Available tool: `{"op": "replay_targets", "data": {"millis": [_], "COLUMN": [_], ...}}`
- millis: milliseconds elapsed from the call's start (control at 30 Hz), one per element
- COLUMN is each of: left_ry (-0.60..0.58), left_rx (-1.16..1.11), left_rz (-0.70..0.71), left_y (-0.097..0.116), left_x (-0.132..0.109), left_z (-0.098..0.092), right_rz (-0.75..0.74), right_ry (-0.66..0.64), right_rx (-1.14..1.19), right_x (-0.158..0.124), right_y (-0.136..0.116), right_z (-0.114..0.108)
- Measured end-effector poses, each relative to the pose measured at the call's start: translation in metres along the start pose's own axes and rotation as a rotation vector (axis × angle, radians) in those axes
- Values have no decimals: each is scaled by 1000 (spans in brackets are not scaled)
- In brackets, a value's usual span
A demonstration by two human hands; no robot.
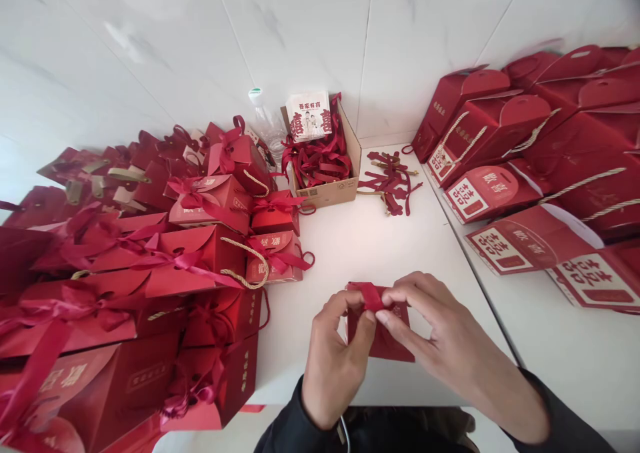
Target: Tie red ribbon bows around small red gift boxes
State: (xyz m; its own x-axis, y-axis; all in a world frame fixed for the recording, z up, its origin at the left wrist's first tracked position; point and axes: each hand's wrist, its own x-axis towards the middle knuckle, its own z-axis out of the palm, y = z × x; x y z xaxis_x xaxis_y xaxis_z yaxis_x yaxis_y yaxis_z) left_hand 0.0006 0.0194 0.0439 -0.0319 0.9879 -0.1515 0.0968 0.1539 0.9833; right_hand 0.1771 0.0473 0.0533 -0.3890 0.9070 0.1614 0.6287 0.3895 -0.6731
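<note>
Both hands pinch a red ribbon (371, 295) on top of a small red box (383, 336), low in the middle of the frame. The left hand (333, 359) and right hand (440, 336) steady the box on the white tabletop (360, 239). Tied boxes (200, 253) pile up at left.

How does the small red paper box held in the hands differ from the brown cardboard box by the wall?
The small red paper box is held by the left hand and right hand; the brown cardboard box sits untouched. The red one is smaller. The red one's top is being pinched together; the brown one stands open, full of red ribbons. Both rest on the white table.
</note>
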Motion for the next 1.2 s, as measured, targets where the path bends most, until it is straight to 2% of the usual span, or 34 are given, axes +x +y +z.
{"op": "replay_targets", "data": {"millis": [167, 333, 500, 567, 733, 967, 1100, 1200], "left_ry": [110, 250, 314, 333, 448, 566, 528, 439], "left_rx": [-154, -320, -392, -390, -270, -207, -81, 15], "left_rz": [-70, -120, -173, -156, -56, 63, 37, -11], "left_y": [-9, -19, -20, -18, -15, -17, -21, -24], "left_x": [-3, -4, -6, -8, -15, -19, -19, -18], "left_z": [-1, 1, 3, 3, 5, 15, 13, 7], "right_rz": [93, 275, 441, 425, 306, 157, 47, 76], "right_ry": [13, 71, 142, 167, 126, 138, 213, 182], "right_rx": [40, 64, 165, 161, 46, -85, -134, -116], "right_x": [0, -6, -13, -15, -20, -23, -21, -22], "right_y": [0, 1, -7, -8, -3, 0, 0, 1], "right_z": [5, 5, 8, 9, 11, 14, 11, 10]}}
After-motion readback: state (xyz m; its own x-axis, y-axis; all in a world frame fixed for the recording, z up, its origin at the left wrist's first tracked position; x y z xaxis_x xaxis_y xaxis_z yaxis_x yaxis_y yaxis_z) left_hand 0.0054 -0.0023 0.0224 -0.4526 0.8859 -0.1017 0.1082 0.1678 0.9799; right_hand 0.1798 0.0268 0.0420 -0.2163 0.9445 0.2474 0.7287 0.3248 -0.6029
